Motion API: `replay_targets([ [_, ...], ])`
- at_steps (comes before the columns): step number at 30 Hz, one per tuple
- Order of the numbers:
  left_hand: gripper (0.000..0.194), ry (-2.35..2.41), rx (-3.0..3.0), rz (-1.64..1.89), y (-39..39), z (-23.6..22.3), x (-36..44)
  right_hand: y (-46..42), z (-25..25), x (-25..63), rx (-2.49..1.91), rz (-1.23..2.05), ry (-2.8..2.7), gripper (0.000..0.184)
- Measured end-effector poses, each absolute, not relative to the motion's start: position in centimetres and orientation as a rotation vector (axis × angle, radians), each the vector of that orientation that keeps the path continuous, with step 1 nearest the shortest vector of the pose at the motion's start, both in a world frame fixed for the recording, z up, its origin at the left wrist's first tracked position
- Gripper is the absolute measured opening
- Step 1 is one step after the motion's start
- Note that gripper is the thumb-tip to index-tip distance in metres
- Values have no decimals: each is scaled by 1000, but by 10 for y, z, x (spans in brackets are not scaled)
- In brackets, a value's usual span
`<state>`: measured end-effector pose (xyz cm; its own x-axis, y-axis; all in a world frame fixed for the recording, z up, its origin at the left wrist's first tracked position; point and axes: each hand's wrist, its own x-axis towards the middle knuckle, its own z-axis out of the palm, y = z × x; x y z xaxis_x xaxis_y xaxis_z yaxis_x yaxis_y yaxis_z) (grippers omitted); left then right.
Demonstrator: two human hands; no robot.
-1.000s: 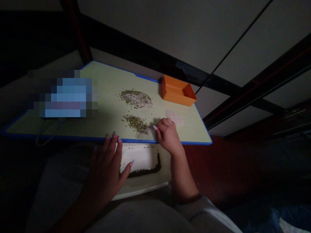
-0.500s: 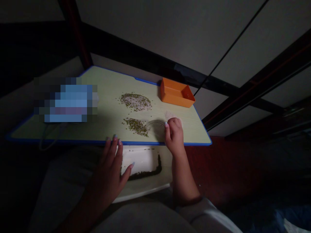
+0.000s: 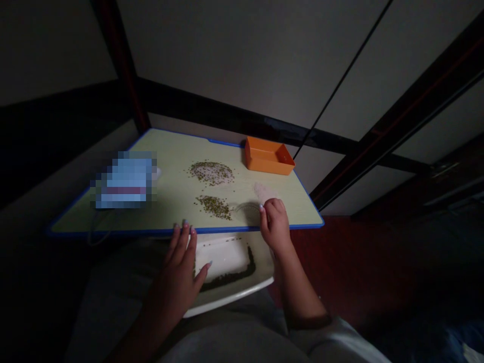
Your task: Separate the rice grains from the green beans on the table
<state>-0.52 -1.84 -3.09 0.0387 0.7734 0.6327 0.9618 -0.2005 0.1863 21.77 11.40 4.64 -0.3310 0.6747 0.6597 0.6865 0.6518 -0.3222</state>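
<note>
There goes the right hand (image 3: 277, 224), now farther right of the nearer green pile (image 3: 215, 206), clear strip (image 3: 246, 204) drawn along!

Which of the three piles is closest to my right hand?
The pale pile, just beyond your right hand; it shows no green. The green-and-pale pile and the mostly green pile lie farther left.

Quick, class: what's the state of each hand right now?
Left hand: open, at the table's blue edge.
Right hand: closed, holding a clear curved object.
</note>
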Motion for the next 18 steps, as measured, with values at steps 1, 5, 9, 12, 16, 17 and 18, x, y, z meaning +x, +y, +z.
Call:
replay_targets([
  [1, 81, -1764, -2026, -920, -19, -31, -6, 108, 42, 223, -1061, -20, -2051, 23],
  [5, 82, -1751, -2026, -925, -18, -31, -6, 77, 19, 248, -1128, 114, -1978, 24],
  [9, 83, -1748, -2032, -950, -17, -31, -5, 49, -1, 265, -1153, 446, -1846, 27],
  [12, 84, -1770, -2026, -960, -16, -31, -5, 37, -11, 264, -1101, 696, -1740, 32],
  [16, 82, -1784, -2029, -950, -16, -31, -5, 32, -16, 257, -1030, 850, -1607, 34],
  [17, 82, -1783, -2031, -948, -16, -30, -5, 33, -16, 256, -1030, 872, -1582, 36],
  [18, 81, -1781, -2033, -946, -16, -30, -5, 34, -15, 255, -1036, 893, -1557, 37],
])
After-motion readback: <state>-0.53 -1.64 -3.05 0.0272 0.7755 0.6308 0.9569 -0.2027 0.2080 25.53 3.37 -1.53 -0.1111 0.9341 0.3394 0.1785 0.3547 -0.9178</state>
